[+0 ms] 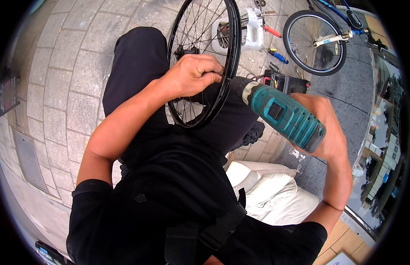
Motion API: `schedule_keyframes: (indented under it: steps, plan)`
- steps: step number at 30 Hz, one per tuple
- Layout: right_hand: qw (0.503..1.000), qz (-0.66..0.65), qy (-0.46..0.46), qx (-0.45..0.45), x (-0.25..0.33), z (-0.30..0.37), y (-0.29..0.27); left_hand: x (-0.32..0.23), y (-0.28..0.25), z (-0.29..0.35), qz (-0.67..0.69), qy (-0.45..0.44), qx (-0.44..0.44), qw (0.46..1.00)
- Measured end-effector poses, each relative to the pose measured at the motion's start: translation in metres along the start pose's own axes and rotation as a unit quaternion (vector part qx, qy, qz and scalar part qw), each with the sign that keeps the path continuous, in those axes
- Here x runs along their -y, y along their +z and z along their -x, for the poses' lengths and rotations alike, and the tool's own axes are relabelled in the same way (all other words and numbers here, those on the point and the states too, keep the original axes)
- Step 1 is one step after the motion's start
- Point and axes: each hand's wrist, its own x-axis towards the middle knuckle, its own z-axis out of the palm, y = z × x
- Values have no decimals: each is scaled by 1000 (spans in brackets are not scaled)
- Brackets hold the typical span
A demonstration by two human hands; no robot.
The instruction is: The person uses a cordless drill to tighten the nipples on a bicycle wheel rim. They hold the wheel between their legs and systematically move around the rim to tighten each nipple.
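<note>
Drill (pixel 289 118) in right grip (pixel 331 128), spoked wheel (pixel 234 42) in left grip (pixel 191 75)

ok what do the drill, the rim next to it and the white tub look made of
Drill: body seems hard teal plastic with a dull sheen, judging by its moulded ribs. Rim: probably metal, finished black; crisp highlights run along it, but the dark finish leaves the exact material open. White tub: likely smooth plastic, going by its rounded, moulded-looking edges.
</note>
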Motion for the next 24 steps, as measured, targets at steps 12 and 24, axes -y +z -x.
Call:
schedule_keyframes:
  steps: [12,24]
  plan:
    - [1000,-16,-13,-23,1,2,10,-5,-20,2,21,-28,-1,999]
    - [997,-8,-7,-75,14,14,31,5,-26,-24,-53,18,-36,998]
